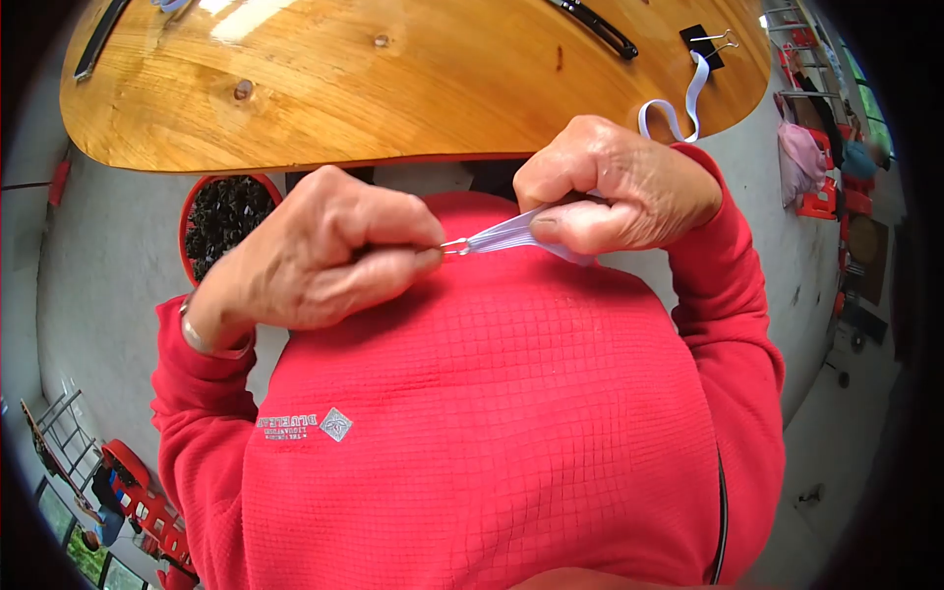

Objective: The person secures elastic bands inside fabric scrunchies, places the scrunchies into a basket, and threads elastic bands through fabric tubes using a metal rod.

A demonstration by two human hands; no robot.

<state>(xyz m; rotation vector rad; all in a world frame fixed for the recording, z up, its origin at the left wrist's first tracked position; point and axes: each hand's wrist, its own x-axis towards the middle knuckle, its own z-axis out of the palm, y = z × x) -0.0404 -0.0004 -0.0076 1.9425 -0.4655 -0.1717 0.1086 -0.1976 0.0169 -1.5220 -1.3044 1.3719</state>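
My left hand [344, 248] is closed, with thumb and forefinger pinching a small silver wire piece [454, 247], perhaps a safety pin or clip; the fingers cover part of it. The wire's other end meets the tip of a white elastic band [501, 234], which looks gathered there. Holding that band between thumb and bent fingers, my right hand [618, 187] is closed too. The band stretches between both hands in front of the red top [492, 393], and a loose part hangs below the right hand.
Beyond my hands is a wooden table [324, 108]. On it lie a black binder clip [702, 46], a white elastic strip [694, 93], a black-handled tool [600, 28] and a dark strip [101, 39]. A red tub [187, 231] of dark pieces stands on the floor.
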